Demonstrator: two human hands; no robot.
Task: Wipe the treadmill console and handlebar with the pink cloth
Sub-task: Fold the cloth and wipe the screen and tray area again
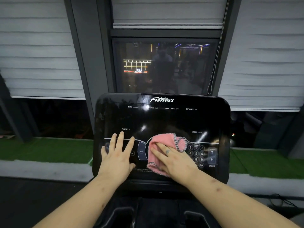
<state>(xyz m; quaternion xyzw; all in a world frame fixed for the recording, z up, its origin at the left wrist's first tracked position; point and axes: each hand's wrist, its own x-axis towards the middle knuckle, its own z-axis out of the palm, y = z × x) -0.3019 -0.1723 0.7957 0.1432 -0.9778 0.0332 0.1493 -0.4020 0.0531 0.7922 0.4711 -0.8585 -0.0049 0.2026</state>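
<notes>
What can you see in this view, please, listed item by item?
treadmill console: one, glossy black, centre, below the window.
pink cloth: one, pink with a checked edge, on the console's lower middle.
number keypad: one, white digits, console's lower right, beside the cloth.
blinds: three, pale grey, left, top centre and right.
window pane: one, dark with reflected lights, behind the console.
green turf: two strips, green, either side of the console.
left hand: one, flat on the console's lower left, fingers spread.
right hand: one, fingers straight, pressing the cloth.
</notes>
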